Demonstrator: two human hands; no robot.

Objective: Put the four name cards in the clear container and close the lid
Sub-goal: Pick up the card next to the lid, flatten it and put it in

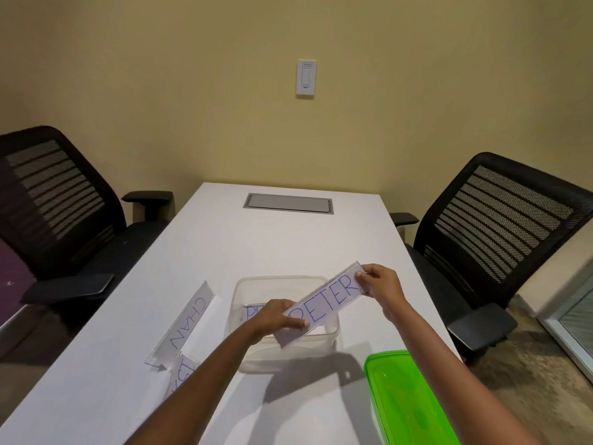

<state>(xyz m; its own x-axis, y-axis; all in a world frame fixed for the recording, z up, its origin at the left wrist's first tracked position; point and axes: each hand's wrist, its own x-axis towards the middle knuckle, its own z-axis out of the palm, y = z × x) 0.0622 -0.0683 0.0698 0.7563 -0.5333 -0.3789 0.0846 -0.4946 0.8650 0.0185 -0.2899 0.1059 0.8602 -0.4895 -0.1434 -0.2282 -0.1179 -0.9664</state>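
over the clear container [332,332], left hand [278,316] and right hand [382,284] pinch opposite ends of the peter card [330,300]

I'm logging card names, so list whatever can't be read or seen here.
Head view only:
- White name card inside the clear plastic container: the left hand covers all but its first letters.
- Name card at the table's near-left: left forearm hides most of its lettering.
- Green plastic lid: cut off by the bottom edge.

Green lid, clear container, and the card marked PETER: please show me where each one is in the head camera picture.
green lid [407,403]: head view, on its flat top.
clear container [247,364]: head view, on its near wall.
PETER card [327,300]: head view, on the written face, between both hands.
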